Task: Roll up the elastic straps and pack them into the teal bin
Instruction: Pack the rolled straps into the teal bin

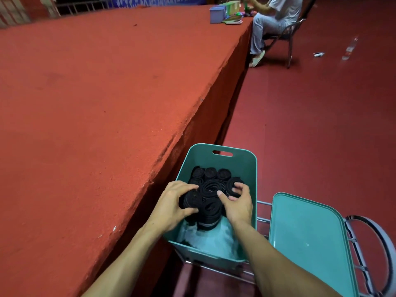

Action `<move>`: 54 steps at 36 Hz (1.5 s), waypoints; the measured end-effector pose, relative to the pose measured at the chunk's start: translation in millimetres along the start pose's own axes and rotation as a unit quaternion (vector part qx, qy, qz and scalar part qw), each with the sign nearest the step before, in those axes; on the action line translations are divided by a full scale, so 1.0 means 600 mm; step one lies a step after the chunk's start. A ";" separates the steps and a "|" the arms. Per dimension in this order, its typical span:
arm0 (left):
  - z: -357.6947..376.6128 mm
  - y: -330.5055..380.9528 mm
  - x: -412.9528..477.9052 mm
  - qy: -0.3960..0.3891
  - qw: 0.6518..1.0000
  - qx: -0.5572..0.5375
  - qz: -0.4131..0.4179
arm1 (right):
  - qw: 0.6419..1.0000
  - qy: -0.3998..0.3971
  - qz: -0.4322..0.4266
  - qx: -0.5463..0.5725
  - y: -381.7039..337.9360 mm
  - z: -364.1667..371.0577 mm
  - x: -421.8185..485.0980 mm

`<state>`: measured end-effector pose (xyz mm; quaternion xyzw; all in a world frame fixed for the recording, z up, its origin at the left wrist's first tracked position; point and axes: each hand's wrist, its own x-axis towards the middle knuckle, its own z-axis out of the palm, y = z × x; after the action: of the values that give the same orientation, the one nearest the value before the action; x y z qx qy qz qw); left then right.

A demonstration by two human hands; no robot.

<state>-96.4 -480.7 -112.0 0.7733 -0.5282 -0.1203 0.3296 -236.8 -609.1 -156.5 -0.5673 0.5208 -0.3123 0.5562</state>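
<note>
Both bare forearms reach forward and down from the lower edge of the view, converging toward each other. The left hand (pixel 174 203) is palm down, wrist slightly bent, fingers curled and spread with the thumb tucked low, pressing on a dark roll. The right hand (pixel 236 203) mirrors it, palm down, fingers bent, thumb pointing inward toward the left hand
</note>
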 end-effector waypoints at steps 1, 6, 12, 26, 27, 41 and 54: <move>0.001 0.001 -0.002 0.012 1.000 -0.005 -0.003 | 0.998 -0.033 -0.004 0.046 -0.009 -0.002 -0.006; 0.001 0.009 -0.017 0.047 0.998 -0.023 -0.024 | 0.968 -0.200 -0.055 0.143 -0.042 -0.012 -0.042; -0.003 0.017 -0.033 0.029 0.997 -0.051 -0.045 | 0.947 -0.285 -0.111 0.097 -0.070 -0.013 -0.072; -0.003 0.009 -0.052 0.035 0.991 -0.122 -0.029 | 0.930 -0.315 -0.177 -0.076 -0.055 -0.001 -0.060; -0.002 0.008 -0.052 0.027 0.992 -0.121 -0.031 | 0.930 -0.306 -0.181 -0.095 -0.054 -0.002 -0.058; 0.010 -0.017 -0.049 -0.030 0.994 -0.101 -0.009 | 0.918 -0.238 -0.252 -0.192 -0.053 -0.012 -0.067; 0.002 -0.056 -0.060 -0.004 0.996 0.091 0.021 | 0.906 -0.174 -0.248 -0.294 -0.031 -0.030 -0.055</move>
<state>-86.8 -441.4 -140.0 0.7885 -0.5540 -0.0678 0.2583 -257.9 -586.8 -127.8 -0.8616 0.3262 -0.1689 0.3503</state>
